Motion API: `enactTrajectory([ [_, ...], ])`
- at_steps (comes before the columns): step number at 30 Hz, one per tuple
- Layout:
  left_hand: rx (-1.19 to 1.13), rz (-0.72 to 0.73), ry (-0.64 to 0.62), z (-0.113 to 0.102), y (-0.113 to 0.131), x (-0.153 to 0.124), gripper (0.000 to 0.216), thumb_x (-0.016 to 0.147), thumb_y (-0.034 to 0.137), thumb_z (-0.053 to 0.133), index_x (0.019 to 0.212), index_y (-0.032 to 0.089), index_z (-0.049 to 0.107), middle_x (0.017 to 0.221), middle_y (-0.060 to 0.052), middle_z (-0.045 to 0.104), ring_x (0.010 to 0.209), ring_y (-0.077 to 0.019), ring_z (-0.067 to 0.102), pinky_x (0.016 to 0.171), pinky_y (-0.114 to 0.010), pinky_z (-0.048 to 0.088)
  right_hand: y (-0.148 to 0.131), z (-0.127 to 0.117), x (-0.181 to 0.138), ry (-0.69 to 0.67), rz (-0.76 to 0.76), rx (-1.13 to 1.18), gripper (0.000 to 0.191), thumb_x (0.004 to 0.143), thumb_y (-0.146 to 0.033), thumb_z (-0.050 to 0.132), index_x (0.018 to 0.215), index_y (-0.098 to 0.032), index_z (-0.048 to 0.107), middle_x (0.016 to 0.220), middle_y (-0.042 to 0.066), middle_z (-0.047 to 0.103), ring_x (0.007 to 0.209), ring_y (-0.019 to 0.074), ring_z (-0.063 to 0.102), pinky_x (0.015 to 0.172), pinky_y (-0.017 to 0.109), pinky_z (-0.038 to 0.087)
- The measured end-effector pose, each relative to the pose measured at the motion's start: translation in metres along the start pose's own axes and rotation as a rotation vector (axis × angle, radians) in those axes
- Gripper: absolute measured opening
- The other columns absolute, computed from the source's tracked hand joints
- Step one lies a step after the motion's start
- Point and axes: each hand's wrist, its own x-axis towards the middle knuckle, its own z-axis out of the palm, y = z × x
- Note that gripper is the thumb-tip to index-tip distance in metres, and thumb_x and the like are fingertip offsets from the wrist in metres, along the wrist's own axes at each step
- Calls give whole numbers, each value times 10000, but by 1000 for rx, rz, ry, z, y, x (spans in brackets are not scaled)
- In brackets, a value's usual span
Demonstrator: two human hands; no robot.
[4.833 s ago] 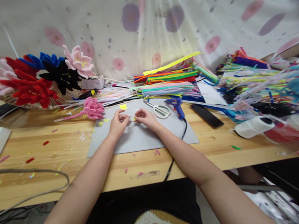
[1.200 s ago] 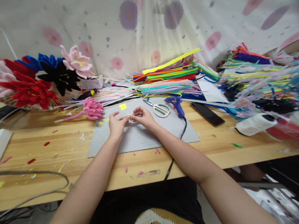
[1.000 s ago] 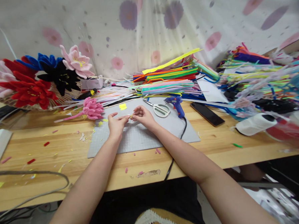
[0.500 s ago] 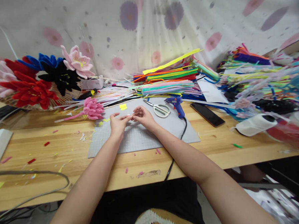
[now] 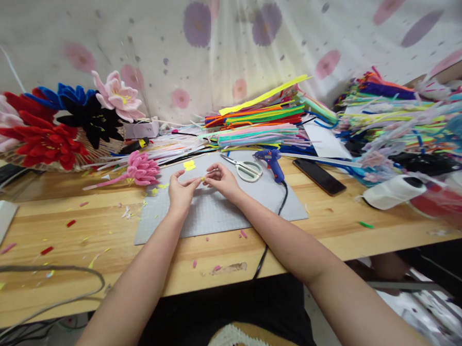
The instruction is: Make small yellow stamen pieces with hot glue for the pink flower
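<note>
Over the grey cutting mat, my left hand and my right hand meet fingertip to fingertip. Both pinch a tiny yellow piece between them; its exact kind is too small to make out. Just behind my hands lie yellow paper-like pieces. White-handled scissors rest to the right of my right hand, and a blue hot glue gun lies beyond them. Left of my left hand is a pink fuzzy flower with a stem, made of pipe cleaners.
Bundles of coloured pipe cleaners line the back. A phone and a white roll lie to the right. Finished flowers stand at the left. The glue gun's black cord runs off the front edge. Scraps dot the wooden table.
A bit of yellow now shows between my fingertips, where a pale spot showed before. My hands have barely moved, and the view has shifted slightly.
</note>
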Motion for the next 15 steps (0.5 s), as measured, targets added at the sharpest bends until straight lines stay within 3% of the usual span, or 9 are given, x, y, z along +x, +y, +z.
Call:
enactTrajectory([
  [9, 90, 100, 9, -3, -5, 4, 602, 548, 222, 757, 1022, 192, 387, 701, -14, 667, 682, -160, 663, 742, -302, 489, -1, 1, -1, 14, 18, 13, 343, 603, -259, 659, 848, -207, 424, 668, -63, 610, 608, 96, 629, 557, 211, 468],
  [15, 13, 18, 31, -1, -2, 3, 592, 508, 179, 763, 919, 205, 337, 646, 13, 646, 580, -149, 635, 678, -305, 487, -1, 1, -1, 0, 21, 18, 386, 589, -304, 696, 848, -210, 426, 670, -60, 623, 612, 102, 635, 552, 210, 470],
])
